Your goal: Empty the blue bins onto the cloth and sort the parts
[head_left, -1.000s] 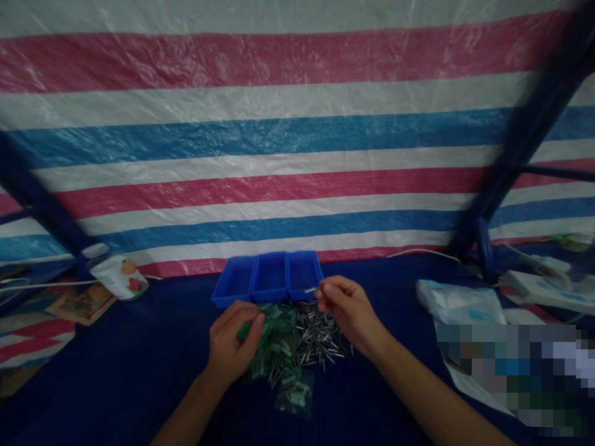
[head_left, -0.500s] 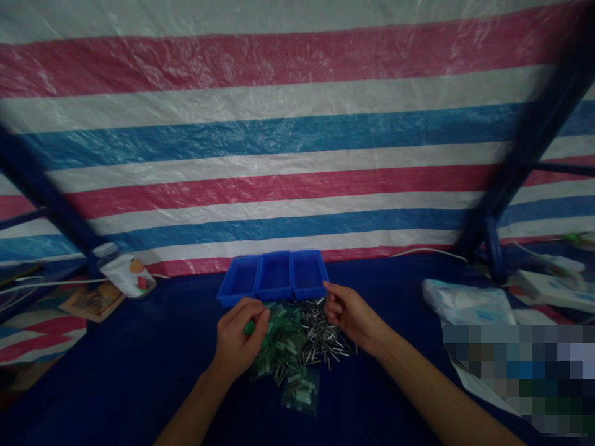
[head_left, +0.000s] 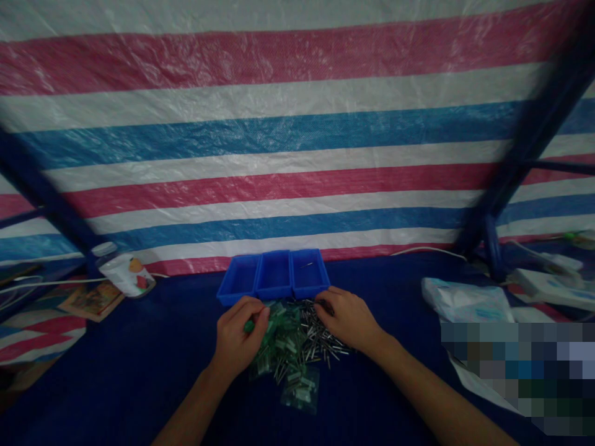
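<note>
A blue tray [head_left: 273, 295] with three compartments stands at the far edge of the dark cloth, and a thin metal pin [head_left: 306, 265] lies in its right compartment. Below it is a heap of silver metal pins [head_left: 316, 334] mixed against green plastic pieces [head_left: 281, 344], with a clear plastic bag [head_left: 301, 390] at the near end. My left hand [head_left: 239, 339] grips a green piece [head_left: 250, 326] at the heap's left side. My right hand [head_left: 346, 319] rests curled on the silver pins, and its fingertips are hidden.
Dark blue cloth [head_left: 139, 384] covers the work surface. A white container [head_left: 125, 275] and a booklet [head_left: 90, 300] lie at the left. A white plastic bag [head_left: 465, 300] and a white power strip [head_left: 543, 288] lie at the right. A striped tarp and blue poles stand behind.
My right hand has moved from beside the tray down onto the silver pins. A metal pin now lies in the tray's right compartment. My left hand has barely moved.
</note>
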### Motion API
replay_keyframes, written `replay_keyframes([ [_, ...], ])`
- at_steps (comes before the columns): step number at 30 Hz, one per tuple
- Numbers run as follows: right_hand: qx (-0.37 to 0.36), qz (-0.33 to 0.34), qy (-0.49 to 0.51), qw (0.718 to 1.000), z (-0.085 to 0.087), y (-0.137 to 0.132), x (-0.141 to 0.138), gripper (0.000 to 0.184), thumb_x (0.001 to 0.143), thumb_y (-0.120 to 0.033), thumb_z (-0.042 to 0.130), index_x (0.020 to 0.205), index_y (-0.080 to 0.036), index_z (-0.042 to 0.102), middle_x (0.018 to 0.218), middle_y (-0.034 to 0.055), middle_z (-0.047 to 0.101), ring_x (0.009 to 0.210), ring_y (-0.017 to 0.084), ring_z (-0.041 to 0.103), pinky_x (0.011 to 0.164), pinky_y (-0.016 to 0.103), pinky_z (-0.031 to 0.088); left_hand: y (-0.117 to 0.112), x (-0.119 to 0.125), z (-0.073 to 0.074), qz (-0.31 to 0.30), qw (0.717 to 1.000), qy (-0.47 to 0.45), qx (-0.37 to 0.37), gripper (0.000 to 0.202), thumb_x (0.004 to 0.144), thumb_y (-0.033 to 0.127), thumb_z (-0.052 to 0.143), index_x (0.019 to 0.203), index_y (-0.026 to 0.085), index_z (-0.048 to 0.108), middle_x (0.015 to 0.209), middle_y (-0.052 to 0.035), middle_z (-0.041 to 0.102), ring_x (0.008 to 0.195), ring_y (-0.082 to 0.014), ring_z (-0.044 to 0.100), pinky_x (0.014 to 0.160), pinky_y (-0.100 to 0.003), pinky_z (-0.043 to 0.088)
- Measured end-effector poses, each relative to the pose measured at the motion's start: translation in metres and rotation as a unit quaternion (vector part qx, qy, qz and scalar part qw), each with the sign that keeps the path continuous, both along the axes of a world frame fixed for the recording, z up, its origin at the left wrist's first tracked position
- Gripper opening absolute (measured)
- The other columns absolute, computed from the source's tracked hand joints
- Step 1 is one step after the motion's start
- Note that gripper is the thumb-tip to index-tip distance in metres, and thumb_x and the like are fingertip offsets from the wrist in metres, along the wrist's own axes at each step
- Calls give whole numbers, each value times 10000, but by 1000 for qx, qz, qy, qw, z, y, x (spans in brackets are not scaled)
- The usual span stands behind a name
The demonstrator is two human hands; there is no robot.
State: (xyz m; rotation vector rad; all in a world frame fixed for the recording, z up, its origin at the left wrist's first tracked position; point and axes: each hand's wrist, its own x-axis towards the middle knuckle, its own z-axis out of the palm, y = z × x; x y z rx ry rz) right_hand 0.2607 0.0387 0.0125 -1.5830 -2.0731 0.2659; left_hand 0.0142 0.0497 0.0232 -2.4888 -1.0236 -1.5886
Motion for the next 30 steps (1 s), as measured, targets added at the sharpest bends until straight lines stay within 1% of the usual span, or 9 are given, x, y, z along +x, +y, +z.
replay_keyframes([
  [3, -4, 7, -56, 998, -2, -2, -3, 227, 918, -386, 554, 899, -215, 703, 924, 60, 684, 821, 210, 655, 705, 335, 473, 0, 0, -1, -1, 1000, 3, -6, 173, 899, 146, 576, 732, 183, 605, 650, 9, 624, 559, -100, 582, 550, -216, 478],
  [5, -5, 9, -70, 998, -3, -2, -5, 220, 916, -383, 571, 882, -210, 705, 926, 64, 679, 824, 212, 658, 706, 338, 482, 0, 0, -1, 1, 1000, 4, -14, 181, 901, 158, 573, 725, 185, 608, 651, 7, 629, 561, -102, 586, 551, -219, 481],
  [10, 11, 20, -73, 997, -6, -2, -7, 158, 919, -285, 566, 897, -205, 701, 926, 63, 670, 827, 198, 655, 725, 334, 504, 1, 1, -1, 5, 1000, 7, -25, 213, 909, 196, 570, 699, 189, 606, 635, 6, 628, 548, -108, 586, 543, -226, 483],
  [13, 27, 26, -85, 996, -8, -2, -7, 167, 919, -211, 530, 874, -196, 690, 904, 66, 662, 812, 194, 649, 709, 329, 509, 0, 1, -1, 5, 1000, 9, -21, 207, 907, 189, 569, 704, 190, 607, 641, 7, 636, 551, -107, 594, 540, -223, 483],
  [18, 59, 53, -94, 992, -8, -1, -7, 200, 952, -184, 465, 890, -177, 654, 927, 81, 643, 849, 206, 630, 734, 346, 520, 1, 0, -2, 2, 1000, 13, -29, 194, 907, 183, 572, 718, 189, 615, 656, 6, 640, 566, -105, 593, 556, -222, 484],
  [20, 93, 67, -57, 992, -5, 0, -6, 196, 970, -180, 441, 932, -177, 633, 964, 82, 637, 876, 202, 614, 777, 356, 522, 2, -1, -4, 3, 999, 20, -38, 199, 915, 192, 568, 721, 188, 614, 662, 2, 640, 573, -108, 591, 563, -225, 483],
  [23, 137, 91, 54, 985, 0, -2, -7, 172, 988, -189, 423, 991, -184, 595, 1011, 82, 648, 941, 198, 608, 846, 367, 509, 2, -2, -7, -12, 995, 58, -75, 190, 934, 208, 554, 763, 187, 635, 687, -5, 648, 595, -114, 603, 579, -227, 488],
  [26, 104, 111, 173, 973, 3, -7, -12, 165, 1001, -224, 419, 995, -205, 583, 917, 40, 675, 861, 166, 633, 791, 323, 501, 1, 0, -9, -52, 987, 112, -106, 143, 946, 223, 552, 884, 192, 677, 759, -12, 680, 660, -121, 643, 626, -226, 510],
  [30, 59, 136, 226, 963, 2, -14, -22, 117, 971, -266, 501, 969, -219, 608, 881, 15, 686, 797, 145, 630, 726, 284, 467, -1, 3, -11, -77, 977, 166, -105, 133, 948, 264, 571, 975, 213, 691, 860, -19, 719, 784, -151, 684, 735, -264, 530],
])
